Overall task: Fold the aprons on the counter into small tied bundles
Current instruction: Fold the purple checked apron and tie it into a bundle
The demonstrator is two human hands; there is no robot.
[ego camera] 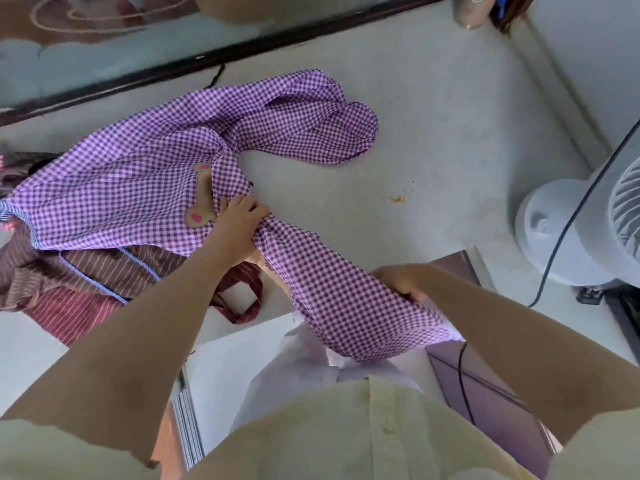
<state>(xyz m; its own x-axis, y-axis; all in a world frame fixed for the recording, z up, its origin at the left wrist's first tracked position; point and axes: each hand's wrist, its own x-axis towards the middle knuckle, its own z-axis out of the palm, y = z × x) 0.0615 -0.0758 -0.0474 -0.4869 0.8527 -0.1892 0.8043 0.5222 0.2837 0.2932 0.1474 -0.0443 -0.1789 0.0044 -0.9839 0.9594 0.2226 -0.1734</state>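
A purple gingham apron [121, 188] with a brown bear patch lies spread across the pale counter [450, 150]. One sleeve-like part curls toward the back right; another hangs off the counter's front edge. My left hand [239, 220] grips the bunched cloth where that hanging part joins the body. My right hand [398, 282] holds the hanging part lower down, fingers curled under the fabric. A brown and red striped apron [69, 289] with a blue cord lies under the purple one at the left.
A white fan [581, 230] with a dark cable stands at the counter's right. A dark-framed glass panel [138, 74] runs along the back. A small orange crumb spot [398, 198] lies mid-counter. The striped apron's red strap loop [246, 306] lies near the front edge.
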